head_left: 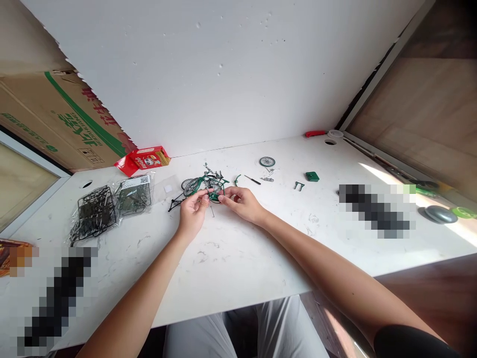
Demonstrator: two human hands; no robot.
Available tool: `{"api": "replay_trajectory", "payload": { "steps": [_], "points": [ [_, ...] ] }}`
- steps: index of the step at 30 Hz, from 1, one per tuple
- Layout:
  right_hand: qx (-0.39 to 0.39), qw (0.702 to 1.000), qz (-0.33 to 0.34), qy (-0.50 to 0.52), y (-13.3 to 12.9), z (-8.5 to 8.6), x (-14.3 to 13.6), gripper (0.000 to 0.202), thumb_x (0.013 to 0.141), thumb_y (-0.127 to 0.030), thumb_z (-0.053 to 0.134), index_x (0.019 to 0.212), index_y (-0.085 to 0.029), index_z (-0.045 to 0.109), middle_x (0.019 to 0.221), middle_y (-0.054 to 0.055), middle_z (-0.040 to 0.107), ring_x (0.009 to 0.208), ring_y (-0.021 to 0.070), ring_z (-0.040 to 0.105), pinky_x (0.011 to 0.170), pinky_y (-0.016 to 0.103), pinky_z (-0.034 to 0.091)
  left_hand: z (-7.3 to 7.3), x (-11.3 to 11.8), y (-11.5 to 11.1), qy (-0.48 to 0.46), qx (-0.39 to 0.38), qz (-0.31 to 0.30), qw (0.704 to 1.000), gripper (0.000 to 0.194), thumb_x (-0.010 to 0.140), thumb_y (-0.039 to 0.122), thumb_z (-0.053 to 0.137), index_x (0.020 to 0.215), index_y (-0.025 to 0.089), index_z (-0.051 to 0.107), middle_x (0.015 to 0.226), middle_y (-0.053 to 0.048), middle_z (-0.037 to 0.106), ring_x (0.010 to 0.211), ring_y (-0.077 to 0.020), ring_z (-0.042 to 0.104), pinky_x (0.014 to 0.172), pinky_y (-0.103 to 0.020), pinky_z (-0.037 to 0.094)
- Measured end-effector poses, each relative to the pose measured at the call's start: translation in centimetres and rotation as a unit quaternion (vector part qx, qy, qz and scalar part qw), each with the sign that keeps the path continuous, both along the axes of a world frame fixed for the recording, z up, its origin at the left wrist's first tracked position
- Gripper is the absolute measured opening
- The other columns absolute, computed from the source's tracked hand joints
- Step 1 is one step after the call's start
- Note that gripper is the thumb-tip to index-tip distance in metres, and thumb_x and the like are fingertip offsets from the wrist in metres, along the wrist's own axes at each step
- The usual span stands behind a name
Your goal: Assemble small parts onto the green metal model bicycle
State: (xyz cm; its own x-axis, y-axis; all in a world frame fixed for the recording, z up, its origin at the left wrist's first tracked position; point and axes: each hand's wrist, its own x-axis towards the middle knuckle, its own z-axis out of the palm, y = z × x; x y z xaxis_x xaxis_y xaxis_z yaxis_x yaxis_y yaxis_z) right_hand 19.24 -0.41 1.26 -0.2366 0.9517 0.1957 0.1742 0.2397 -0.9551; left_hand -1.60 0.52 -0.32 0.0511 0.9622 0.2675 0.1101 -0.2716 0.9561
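Near the middle of the white table, my left hand (194, 210) and my right hand (240, 203) face each other with fingers pinched. Between their fingertips is a small green part (213, 197), held from both sides. Just behind it lies a green and black model bicycle (192, 186) with thin spoked wheels, partly hidden by the hands. A curved green piece (237, 180) and a small screwdriver (253, 179) rest right of the bicycle. Farther right are a loose spoked wheel (267, 161), small grey parts (267, 179), a green bracket (299, 186) and a green block (312, 176).
Bags of dark plastic frames (93, 213) and green parts (134, 195) lie at the left, with a red box (151, 157) behind. A red-handled tool (315, 134) is at the back right. A grey mouse-like object (440, 214) sits far right. A white panel (223, 74) stands behind.
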Motion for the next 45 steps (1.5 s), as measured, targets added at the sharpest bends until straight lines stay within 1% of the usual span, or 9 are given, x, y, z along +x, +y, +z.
{"api": "replay_trajectory", "payload": {
  "steps": [5,10,16,20,26,29,34,40,45],
  "points": [
    [0.02,0.999,0.019,0.04,0.1,-0.3,0.0,0.04,0.09,-0.056,0.078,0.079,-0.02,0.067,0.095,0.005,0.074,0.094,0.0203,0.067,0.065,0.028,0.041,0.1,0.4,0.0,-0.038,-0.009,0.005,0.999,0.043,0.089,0.052,0.079,0.113,0.016,0.08,0.124,-0.016,0.078,0.092,-0.0227,0.072,0.086,-0.036,0.057],
    [0.043,0.999,0.0,0.03,0.0,-0.3,0.0,0.039,0.08,-0.055,0.089,0.093,-0.02,0.078,0.094,0.004,0.075,0.079,0.0176,0.062,0.07,0.032,0.048,0.3,0.6,0.3,-0.118,-0.049,0.048,0.991,0.053,0.074,0.05,0.092,0.108,0.013,0.076,0.121,-0.018,0.078,0.089,-0.0239,0.075,0.078,-0.037,0.059],
    [0.056,0.998,-0.003,0.027,0.0,-0.2,0.0,0.049,0.078,-0.053,0.092,0.113,-0.02,0.084,0.097,0.005,0.079,0.079,0.0172,0.062,0.073,0.032,0.052,0.2,0.5,0.3,-0.161,-0.128,0.026,0.978,0.058,0.071,0.051,0.095,0.109,0.013,0.073,0.12,-0.018,0.078,0.097,-0.0274,0.077,0.088,-0.044,0.062],
    [0.06,0.998,0.004,0.035,0.0,-0.4,0.0,0.046,0.078,-0.051,0.092,0.11,-0.019,0.084,0.104,0.007,0.081,0.077,0.0169,0.063,0.074,0.033,0.053,0.6,0.5,0.1,-0.184,-0.133,0.019,0.974,0.056,0.071,0.046,0.096,0.11,0.014,0.073,0.118,-0.015,0.078,0.106,-0.0284,0.076,0.099,-0.049,0.059],
    [0.142,0.989,-0.03,-0.019,-0.2,0.0,0.4,0.032,0.087,-0.047,0.086,0.108,-0.023,0.083,0.107,0.008,0.08,0.089,0.0216,0.068,0.081,0.036,0.055,0.9,0.6,-0.1,-0.19,-0.134,0.002,0.973,0.046,0.07,0.041,0.097,0.099,0.015,0.073,0.105,-0.011,0.079,0.103,-0.0288,0.076,0.096,-0.048,0.061],
    [0.107,0.994,-0.024,-0.021,-0.1,-0.1,0.3,0.037,0.085,-0.053,0.085,0.107,-0.023,0.082,0.107,0.008,0.08,0.085,0.021,0.067,0.079,0.037,0.056,0.8,0.6,-0.1,-0.188,-0.135,0.016,0.973,0.055,0.071,0.043,0.096,0.112,0.015,0.073,0.124,-0.015,0.077,0.114,-0.0303,0.074,0.101,-0.048,0.06],
    [0.015,0.997,-0.003,0.081,0.0,0.0,-0.1,0.044,0.074,-0.058,0.092,0.079,-0.02,0.07,0.09,0.006,0.075,0.087,0.0216,0.069,0.08,0.036,0.058,0.9,0.5,-0.1,-0.142,-0.109,0.002,0.984,0.054,0.082,0.048,0.089,0.122,0.015,0.074,0.14,-0.018,0.072,0.128,-0.0303,0.069,0.11,-0.044,0.054],
    [-0.084,0.979,0.052,0.176,0.0,0.4,0.1,0.054,0.071,-0.051,0.096,0.11,-0.019,0.077,0.099,0.005,0.078,0.091,0.0191,0.073,0.091,0.037,0.059,1.0,0.3,-0.3,-0.127,-0.112,-0.084,0.982,0.053,0.095,0.061,0.072,0.125,0.017,0.077,0.128,-0.015,0.077,0.114,-0.0283,0.074,0.098,-0.04,0.056],
    [-0.098,0.976,0.071,0.182,0.3,-0.1,0.3,0.055,0.072,-0.052,0.096,0.112,-0.018,0.077,0.1,0.006,0.079,0.095,0.0198,0.075,0.097,0.038,0.058,1.1,0.6,-0.5,-0.107,-0.126,-0.086,0.982,0.054,0.087,0.056,0.084,0.122,0.016,0.079,0.121,-0.015,0.08,0.112,-0.0287,0.074,0.096,-0.038,0.056]
  ]
}}
